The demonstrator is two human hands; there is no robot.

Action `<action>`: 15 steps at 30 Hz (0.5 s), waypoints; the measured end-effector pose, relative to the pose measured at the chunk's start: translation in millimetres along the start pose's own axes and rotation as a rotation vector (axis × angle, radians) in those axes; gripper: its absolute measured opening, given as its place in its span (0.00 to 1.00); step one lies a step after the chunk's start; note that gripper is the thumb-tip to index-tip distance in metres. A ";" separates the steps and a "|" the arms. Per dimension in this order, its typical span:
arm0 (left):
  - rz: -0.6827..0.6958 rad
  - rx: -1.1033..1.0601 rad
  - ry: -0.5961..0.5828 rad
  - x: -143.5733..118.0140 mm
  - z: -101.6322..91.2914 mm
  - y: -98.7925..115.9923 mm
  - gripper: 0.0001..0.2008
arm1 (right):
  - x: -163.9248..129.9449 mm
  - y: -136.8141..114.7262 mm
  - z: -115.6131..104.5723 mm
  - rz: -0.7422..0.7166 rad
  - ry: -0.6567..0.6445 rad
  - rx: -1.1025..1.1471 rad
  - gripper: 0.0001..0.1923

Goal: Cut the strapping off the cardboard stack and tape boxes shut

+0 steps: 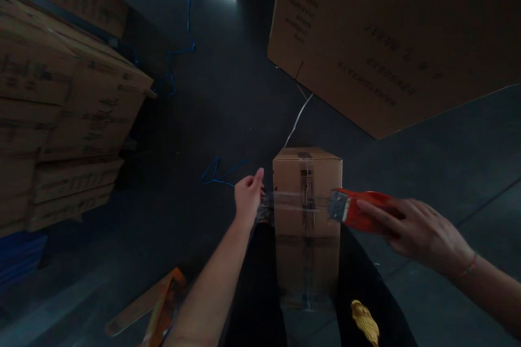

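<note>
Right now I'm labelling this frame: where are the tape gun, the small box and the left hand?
tape gun (358, 209), head view, red body.
small box (307, 173), head view, upper taped face.
left hand (247, 195), head view, back of hand.

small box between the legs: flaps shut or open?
Shut. The small box shows flat closed flaps with tape along the centre seam and a clear strip across it, running to the red tape dispenser in the right hand.

Bare forearms; thin wrist bracelet (469, 268); black trousers (260, 287)
</note>
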State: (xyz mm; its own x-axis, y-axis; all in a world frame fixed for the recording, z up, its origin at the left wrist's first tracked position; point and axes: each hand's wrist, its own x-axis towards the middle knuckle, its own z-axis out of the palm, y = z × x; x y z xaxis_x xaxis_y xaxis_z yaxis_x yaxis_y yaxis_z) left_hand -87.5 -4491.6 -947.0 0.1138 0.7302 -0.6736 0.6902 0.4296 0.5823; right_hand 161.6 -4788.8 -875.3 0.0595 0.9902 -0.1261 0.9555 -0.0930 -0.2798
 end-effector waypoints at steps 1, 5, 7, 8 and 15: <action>0.030 0.030 0.099 24.2 -7.6 -10.2 0.28 | -14.8 28.9 11.3 0.001 0.007 -0.035 0.34; 0.136 0.342 0.374 118.2 -15.4 -49.6 0.26 | -73.3 150.7 85.2 -0.015 -0.137 -0.100 0.28; 0.128 0.482 0.407 151.5 6.1 -66.8 0.26 | -84.5 189.8 131.7 0.037 -0.179 -0.084 0.29; 0.114 0.517 0.390 163.4 22.9 -74.9 0.26 | -81.8 198.9 153.8 0.077 -0.240 -0.092 0.29; 0.086 0.397 0.037 183.1 135.0 -115.0 0.32 | 41.9 118.3 227.2 0.221 -0.472 -0.169 0.22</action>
State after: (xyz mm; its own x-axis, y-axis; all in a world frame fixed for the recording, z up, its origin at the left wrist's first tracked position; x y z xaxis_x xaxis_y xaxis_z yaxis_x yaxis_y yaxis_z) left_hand -49.5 -4479.0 -1198.8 0.1622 0.7761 -0.6094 0.9025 0.1329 0.4096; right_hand 211.5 -4782.0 -1129.9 0.1647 0.7912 -0.5889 0.9704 -0.2369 -0.0469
